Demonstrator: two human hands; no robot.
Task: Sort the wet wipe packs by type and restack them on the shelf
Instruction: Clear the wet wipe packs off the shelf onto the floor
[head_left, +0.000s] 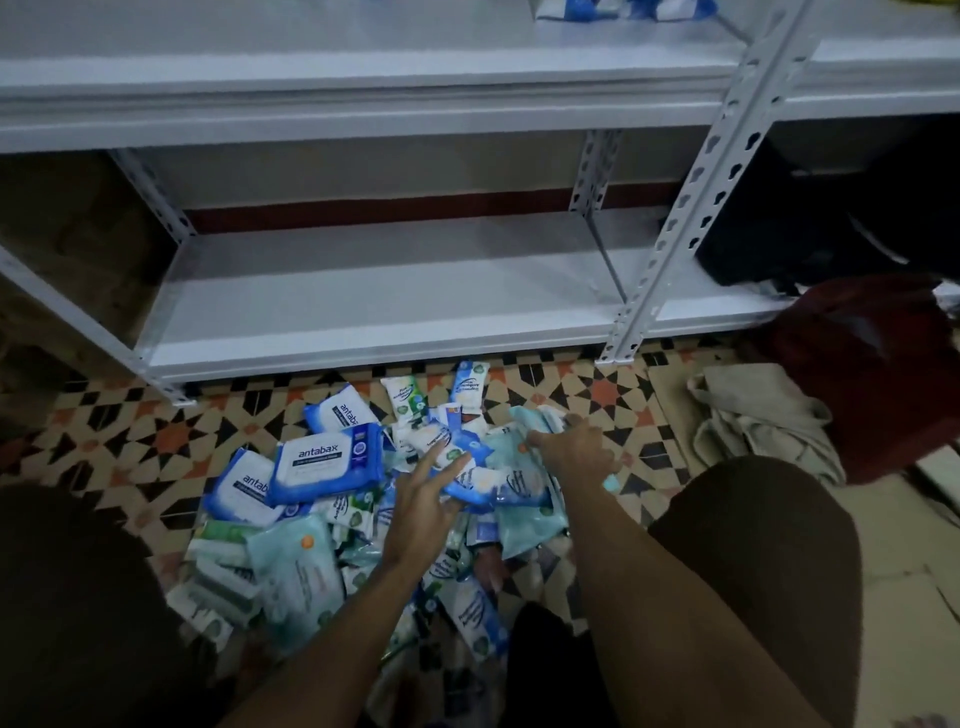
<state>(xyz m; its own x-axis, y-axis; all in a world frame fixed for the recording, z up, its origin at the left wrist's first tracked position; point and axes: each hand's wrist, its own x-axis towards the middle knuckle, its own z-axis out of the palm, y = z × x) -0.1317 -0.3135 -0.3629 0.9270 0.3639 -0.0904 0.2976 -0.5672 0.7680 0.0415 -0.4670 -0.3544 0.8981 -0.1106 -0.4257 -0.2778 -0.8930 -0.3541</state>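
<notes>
A heap of wet wipe packs (363, 525) lies on the patterned floor in front of a white metal shelf (374, 306). Blue and white antabax packs (327, 462) sit at the heap's left, pale teal packs (298, 566) at the front left, and small white packs with green or blue print (408, 397) at the back. My left hand (423, 499) hovers over the middle of the heap with fingers spread. My right hand (571, 444) grips a pale teal pack (519, 447) at the heap's right side.
The lowest shelf board is bare; an upper board (363, 88) spans above, with blue and white packs (587, 8) at the top edge. A dark red bag (872, 374) and a beige cloth (758, 415) lie to the right. My knees flank the heap.
</notes>
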